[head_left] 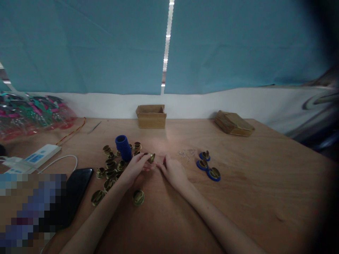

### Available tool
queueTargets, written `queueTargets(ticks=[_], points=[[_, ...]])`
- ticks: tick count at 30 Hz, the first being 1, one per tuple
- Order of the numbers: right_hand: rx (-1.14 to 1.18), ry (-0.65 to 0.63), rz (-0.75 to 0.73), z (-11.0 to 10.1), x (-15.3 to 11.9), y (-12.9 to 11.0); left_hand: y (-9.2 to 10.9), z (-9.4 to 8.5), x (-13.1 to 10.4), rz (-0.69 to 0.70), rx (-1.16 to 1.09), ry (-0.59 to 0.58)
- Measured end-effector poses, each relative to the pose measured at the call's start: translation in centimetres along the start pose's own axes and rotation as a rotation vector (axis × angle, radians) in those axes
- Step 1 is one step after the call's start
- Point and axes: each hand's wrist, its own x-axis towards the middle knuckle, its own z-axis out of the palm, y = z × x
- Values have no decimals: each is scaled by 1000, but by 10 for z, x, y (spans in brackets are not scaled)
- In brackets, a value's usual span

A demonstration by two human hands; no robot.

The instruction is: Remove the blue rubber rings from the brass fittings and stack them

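My left hand pinches a small round brass-coloured metal part between thumb and fingers above the table. Close to its right, my right hand has its fingers drawn together; whatever they hold, if anything, is too small to make out. Several similar brass parts lie left of my left forearm, around a leaning stack of blue rings. One more brass part lies between my forearms. To the right of my right hand is a scatter of tiny pale pieces, then brass parts seated on blue rings.
An open cardboard box stands at the back, and another box sits back right. At left are a black phone, a white power strip with cables, tweezers and plastic-wrapped items. A blue curtain hangs behind.
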Motion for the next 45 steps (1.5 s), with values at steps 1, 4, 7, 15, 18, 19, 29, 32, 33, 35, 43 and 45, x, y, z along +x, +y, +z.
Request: queueTargets(ticks=[1,4,7,15,18,19,29,32,33,35,43,45], points=[[-5,-7,3,0,0,0,1,0,0,-3,-3,4],[-14,-21,-3,-1,0,0,3,2,-3,4,-8,15],[5,-23,-46,-2,0,3,5,3,-5,29,-20,-8],[51,-39,-162,-7,2,12,-1,-3,-2,33,-264,-190],[63,-42,-188,-8,3,15,-2,-3,-2,36,-297,-239],[70,-47,-199,-8,3,15,-2,-3,-2,41,-303,-246],[179,-72,-294,-10,4,27,0,-2,-4,62,-299,-243],[298,-42,-260,-15,5,30,0,-2,-4,59,-298,-251],[362,-17,-234,-17,6,30,0,-2,-5,61,-301,-255],[522,41,-183,-21,8,29,0,-2,-5,67,-302,-258],[1186,-109,-48,-30,7,26,1,2,-9,141,-278,-254],[1298,-151,-94,-31,5,25,2,4,-10,168,-241,-237]])
